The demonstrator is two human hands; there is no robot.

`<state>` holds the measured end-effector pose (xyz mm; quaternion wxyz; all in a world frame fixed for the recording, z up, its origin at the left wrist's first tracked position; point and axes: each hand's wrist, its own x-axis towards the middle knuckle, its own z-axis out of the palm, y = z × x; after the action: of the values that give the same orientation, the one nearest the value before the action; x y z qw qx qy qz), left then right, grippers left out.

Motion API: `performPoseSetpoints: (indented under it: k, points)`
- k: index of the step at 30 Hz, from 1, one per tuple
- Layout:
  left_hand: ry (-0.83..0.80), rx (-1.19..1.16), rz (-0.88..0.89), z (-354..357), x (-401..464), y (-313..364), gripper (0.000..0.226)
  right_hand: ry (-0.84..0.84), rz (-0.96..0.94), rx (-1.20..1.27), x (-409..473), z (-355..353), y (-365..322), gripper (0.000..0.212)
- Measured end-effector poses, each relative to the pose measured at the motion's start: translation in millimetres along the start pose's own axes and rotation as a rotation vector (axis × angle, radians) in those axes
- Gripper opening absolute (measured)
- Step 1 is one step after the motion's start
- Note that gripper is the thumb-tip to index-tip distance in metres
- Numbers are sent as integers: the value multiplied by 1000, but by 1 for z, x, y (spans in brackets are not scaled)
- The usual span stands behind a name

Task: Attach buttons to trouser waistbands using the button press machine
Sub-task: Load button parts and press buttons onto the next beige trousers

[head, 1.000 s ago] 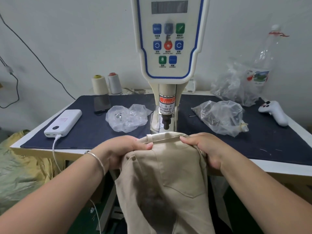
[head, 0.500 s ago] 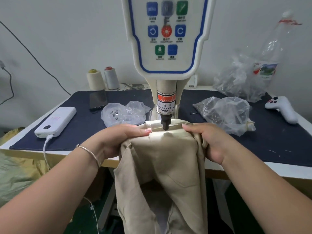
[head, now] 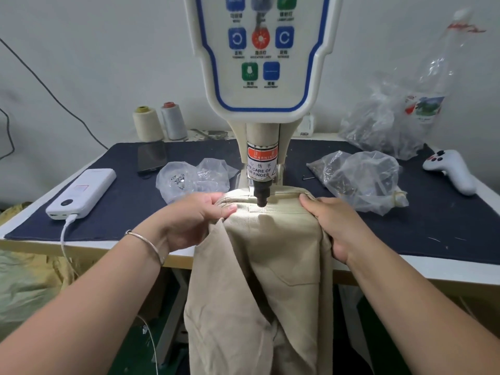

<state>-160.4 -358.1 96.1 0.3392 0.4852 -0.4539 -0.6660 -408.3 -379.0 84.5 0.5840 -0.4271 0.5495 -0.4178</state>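
Bright even light, machine lamp glare on fabric, wide-angle edge bending.

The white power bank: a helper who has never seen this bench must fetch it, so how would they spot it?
Start at the button press machine mid-table and look to the dark mat's front-left corner. The white power bank lies there, a flat slab with a white cable plugged in, unlike the black phone behind it.

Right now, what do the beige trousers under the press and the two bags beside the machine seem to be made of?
The beige trousers look like woven cotton twill: matte, with fine diagonal ribs and stitched seams. The crinkled clear bag on the left and the larger clear bag on the right look like thin plastic film: see-through, glossy, creased. The exact fibre cannot be confirmed.
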Motion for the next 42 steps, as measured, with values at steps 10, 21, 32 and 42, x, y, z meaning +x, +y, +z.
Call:
performPoseSetpoints:
  k: [10,21,32,42]
  points:
    - [302,265,224,29,7,-20,29,-271,122,86,-3,-17,6,41]
    - [452,399,343,32,8,-26,49,21,-134,-152,-4,7,11,27]
    - [335,286,422,35,9,-37,36,1,-172,7,-9,-5,25,16]
    - [390,351,405,34,14,-41,45,74,-186,-69,-7,-1,27,20]
